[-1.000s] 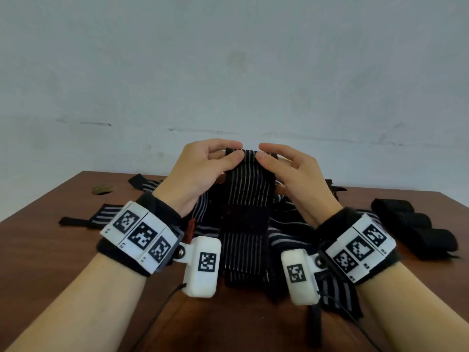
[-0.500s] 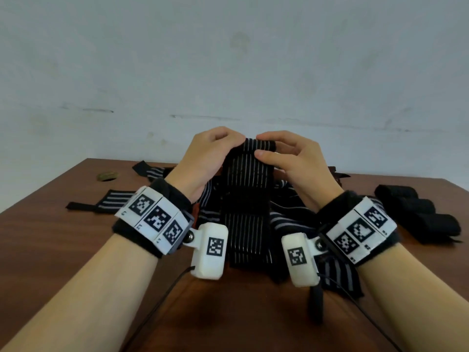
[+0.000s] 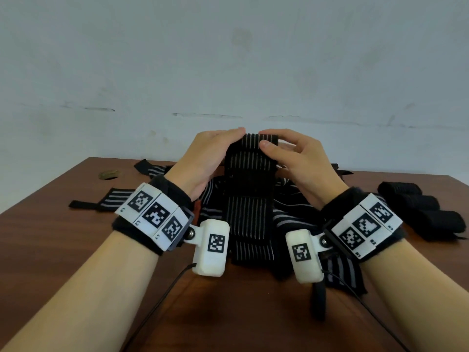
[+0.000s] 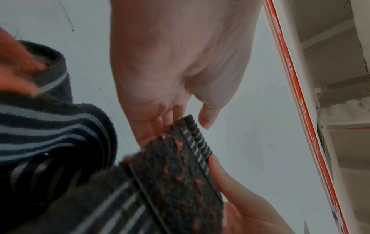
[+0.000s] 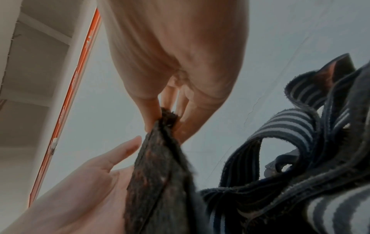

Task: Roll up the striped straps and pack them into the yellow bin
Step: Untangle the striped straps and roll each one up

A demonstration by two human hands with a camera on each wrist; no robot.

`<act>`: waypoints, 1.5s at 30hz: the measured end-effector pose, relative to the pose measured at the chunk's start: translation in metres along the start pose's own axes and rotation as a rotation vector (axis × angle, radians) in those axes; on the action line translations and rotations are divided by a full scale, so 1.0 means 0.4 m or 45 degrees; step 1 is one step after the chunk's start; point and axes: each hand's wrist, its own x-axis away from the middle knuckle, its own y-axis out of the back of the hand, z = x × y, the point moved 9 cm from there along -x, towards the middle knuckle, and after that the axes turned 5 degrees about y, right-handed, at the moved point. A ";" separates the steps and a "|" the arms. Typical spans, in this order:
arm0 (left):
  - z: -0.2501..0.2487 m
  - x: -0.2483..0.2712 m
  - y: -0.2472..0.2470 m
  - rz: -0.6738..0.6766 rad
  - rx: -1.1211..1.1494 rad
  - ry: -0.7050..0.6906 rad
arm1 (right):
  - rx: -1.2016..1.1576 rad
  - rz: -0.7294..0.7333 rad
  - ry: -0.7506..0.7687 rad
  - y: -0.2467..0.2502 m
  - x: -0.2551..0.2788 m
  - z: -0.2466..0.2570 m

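Both hands pinch the top end of one striped strap (image 3: pixel 250 189), left hand (image 3: pixel 205 158) and right hand (image 3: pixel 297 158), held up over the strap pile (image 3: pixel 299 219) on the tabletop (image 3: pixel 50 237). Soft, light, floppy elastic, I'd guess; best gripped at that fuzzy end patch.

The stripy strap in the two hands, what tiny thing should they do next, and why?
Probably turn the top edge over once more toward the table. Both the left hand and right hand pinch the top end of the black white-striped elastic strap, where only a small fold shows; most of it hangs unrolled over the brown wooden table.
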 end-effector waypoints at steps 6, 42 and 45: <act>0.022 -0.001 -0.010 0.059 -0.193 0.063 | 0.062 0.012 0.032 -0.005 0.008 0.003; -0.066 0.018 0.055 -0.226 0.468 -0.453 | 0.376 0.363 -0.166 -0.102 0.032 -0.059; -0.067 0.025 0.081 -0.350 0.523 -0.521 | 0.247 0.356 -0.162 -0.119 0.032 -0.051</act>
